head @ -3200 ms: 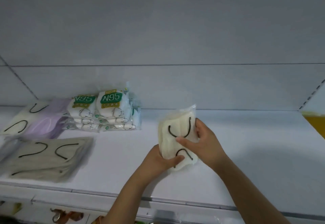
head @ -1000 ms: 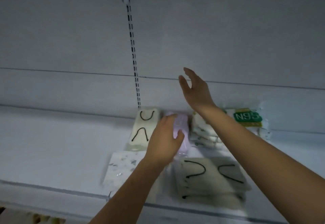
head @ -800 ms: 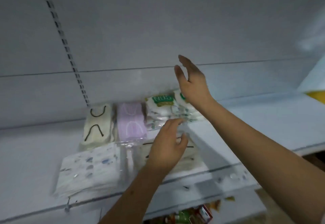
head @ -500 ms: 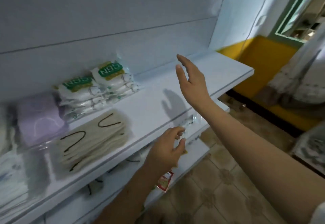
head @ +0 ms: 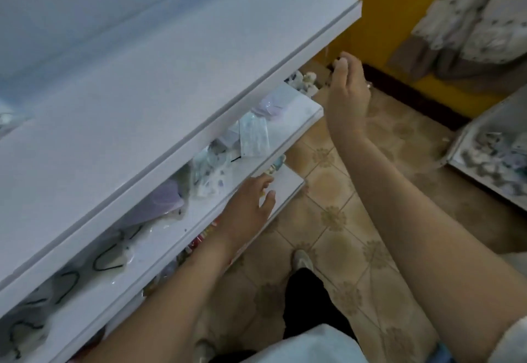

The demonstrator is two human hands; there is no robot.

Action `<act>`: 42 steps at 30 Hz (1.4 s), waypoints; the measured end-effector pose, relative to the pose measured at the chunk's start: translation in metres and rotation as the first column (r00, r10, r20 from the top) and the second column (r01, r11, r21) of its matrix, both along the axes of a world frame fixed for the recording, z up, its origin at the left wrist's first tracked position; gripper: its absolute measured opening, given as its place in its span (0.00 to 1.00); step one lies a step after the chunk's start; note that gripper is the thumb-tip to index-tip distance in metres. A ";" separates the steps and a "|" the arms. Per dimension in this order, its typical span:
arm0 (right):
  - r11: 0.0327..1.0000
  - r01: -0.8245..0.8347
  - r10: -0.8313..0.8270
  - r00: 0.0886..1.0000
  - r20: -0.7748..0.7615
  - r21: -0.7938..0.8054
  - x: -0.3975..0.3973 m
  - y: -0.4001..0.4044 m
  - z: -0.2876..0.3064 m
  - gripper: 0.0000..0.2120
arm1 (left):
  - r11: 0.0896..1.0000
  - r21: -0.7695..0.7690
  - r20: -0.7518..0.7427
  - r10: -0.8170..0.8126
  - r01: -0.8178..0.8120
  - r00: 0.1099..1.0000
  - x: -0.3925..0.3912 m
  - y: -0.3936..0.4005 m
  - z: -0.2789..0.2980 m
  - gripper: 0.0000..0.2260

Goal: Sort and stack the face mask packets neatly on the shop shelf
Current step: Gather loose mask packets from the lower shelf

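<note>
No readable print on mask packets (head: 253,137), lower shelf (head: 302,111). Left hand (head: 248,208) released at 6 o'clock; right hand (head: 348,91) released, 3 o'clock.

one camera on the person's head looks steeply down, close over the white shelf (head: 159,83) and tiled floor (head: 336,220).

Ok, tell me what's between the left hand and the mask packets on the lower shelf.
Nothing visible. The left hand hovers open at the lower shelf's front edge; loose mask packets lie just beyond it. The top shelf overhangs them, hiding the rear ones.
</note>
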State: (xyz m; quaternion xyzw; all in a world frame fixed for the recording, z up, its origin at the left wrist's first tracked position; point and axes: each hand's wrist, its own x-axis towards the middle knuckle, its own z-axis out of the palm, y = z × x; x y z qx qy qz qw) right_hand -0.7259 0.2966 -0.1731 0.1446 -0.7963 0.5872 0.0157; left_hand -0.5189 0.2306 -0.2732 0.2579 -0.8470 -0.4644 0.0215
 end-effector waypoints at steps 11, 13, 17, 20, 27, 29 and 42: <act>0.765 -0.551 0.343 0.786 0.514 0.333 -0.092 -0.074 -0.214 0.21 | 0.830 -0.178 0.199 0.556 -0.529 0.807 -0.141 -0.085 -0.131 0.16; 0.649 -0.643 0.467 0.758 0.455 0.405 -0.090 -0.085 -0.238 0.25 | 0.763 -0.265 0.134 0.635 -0.590 0.761 -0.154 -0.109 -0.149 0.13; 0.327 -0.636 0.771 0.608 0.192 0.699 -0.084 -0.096 -0.278 0.42 | 0.671 -0.406 0.024 0.687 -0.620 0.727 -0.191 -0.165 -0.167 0.14; 0.257 -0.545 0.823 0.557 0.115 0.798 -0.080 -0.098 -0.290 0.43 | 0.653 -0.523 0.086 0.680 -0.548 0.728 -0.210 -0.193 -0.176 0.22; 0.590 -0.459 0.733 0.649 -0.202 0.664 -0.073 -0.084 -0.302 0.10 | 0.633 -0.380 0.104 0.754 -0.675 0.649 -0.191 -0.198 -0.161 0.17; 0.678 -0.489 0.630 0.771 -0.091 0.549 -0.071 -0.087 -0.288 0.12 | 0.556 -0.179 0.040 0.829 -0.812 0.558 -0.173 -0.183 -0.151 0.15; 0.858 -0.513 0.360 0.598 0.716 -0.003 -0.071 -0.117 -0.251 0.17 | 0.868 0.277 0.007 0.427 -0.412 0.904 -0.140 -0.096 -0.137 0.18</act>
